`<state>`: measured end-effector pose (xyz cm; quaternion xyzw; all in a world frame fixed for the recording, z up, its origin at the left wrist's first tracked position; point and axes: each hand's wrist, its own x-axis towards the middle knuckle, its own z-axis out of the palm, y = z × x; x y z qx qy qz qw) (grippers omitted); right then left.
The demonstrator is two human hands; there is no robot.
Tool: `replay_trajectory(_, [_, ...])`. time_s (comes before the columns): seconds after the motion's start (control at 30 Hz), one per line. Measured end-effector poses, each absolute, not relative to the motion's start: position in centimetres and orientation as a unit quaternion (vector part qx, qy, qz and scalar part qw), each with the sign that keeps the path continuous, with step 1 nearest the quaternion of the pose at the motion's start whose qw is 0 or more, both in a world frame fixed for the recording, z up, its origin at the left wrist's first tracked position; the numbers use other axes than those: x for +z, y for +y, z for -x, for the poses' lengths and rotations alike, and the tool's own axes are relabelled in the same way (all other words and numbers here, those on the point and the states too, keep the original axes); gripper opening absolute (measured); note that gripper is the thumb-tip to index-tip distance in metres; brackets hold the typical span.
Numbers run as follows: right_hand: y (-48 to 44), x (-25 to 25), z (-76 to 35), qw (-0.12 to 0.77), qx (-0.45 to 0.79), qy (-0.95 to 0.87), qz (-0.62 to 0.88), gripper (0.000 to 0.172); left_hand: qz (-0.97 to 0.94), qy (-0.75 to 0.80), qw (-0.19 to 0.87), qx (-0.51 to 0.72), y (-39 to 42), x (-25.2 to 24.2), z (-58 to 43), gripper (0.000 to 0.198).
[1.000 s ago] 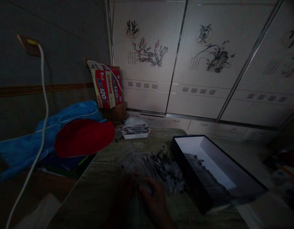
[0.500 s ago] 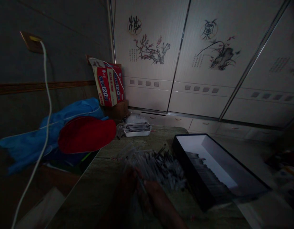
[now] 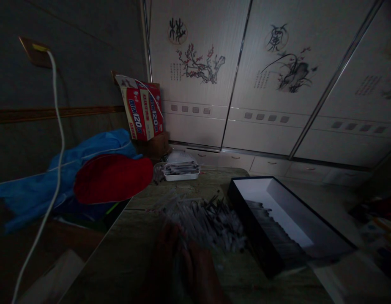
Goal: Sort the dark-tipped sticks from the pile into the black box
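My left hand [image 3: 166, 247] and my right hand [image 3: 201, 266] are close together over the near part of the table, both with curled fingers. Between them is a thin, pale, pen-like stick [image 3: 183, 242], mostly hidden by the fingers and the gloom. Just beyond lies a loose pile of slim clear tubes [image 3: 195, 217]; its right side holds many dark-ended pieces [image 3: 225, 217]. To the right, a black box with a white inside [image 3: 287, 211] holds a row of slim dark-ended sticks [image 3: 273, 232] lying side by side.
A white tray [image 3: 181, 177] of thin sticks stands at the table's [image 3: 119, 257] far edge, beside a clear plastic bag [image 3: 159, 173]. Left of the table lie blue cloth [image 3: 90, 145] and a red round piece [image 3: 114, 179]. A white cable [image 3: 58, 169] hangs from the wall.
My right hand has turned and drawn in beside the left, covering more of the pen-like stick. The whole view has shifted slightly; the pile and box look unchanged.
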<state>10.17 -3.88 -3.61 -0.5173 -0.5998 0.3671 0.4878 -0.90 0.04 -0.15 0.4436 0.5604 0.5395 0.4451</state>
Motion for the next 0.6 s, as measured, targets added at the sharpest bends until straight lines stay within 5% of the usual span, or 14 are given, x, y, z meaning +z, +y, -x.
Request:
replay_trajectory(0.17, [-4.3,-4.1,-9.5,0.465,0.33,-0.578,0.583,0.034,-0.429,0.569,0.451,0.538,0.3,-0.5,1.1,0.037])
replay_trajectory(0.33, [-3.6,-2.9,-10.6,0.484,0.597,-0.461,0.444,0.051,-0.434,0.53,0.505,0.525,0.1,-0.2,1.6,0.042])
replay_trajectory(0.43, [-3.0,-2.6,-11.4,0.441,0.768,-0.317,0.34,0.046,-0.41,0.506,0.553,0.519,-0.2,0.1,1.5,0.043])
replay_trajectory(0.6, [-3.0,-3.3,-11.7,0.422,0.812,-0.273,0.297,0.044,-0.394,0.541,0.549,0.501,-0.1,-0.4,1.5,0.044])
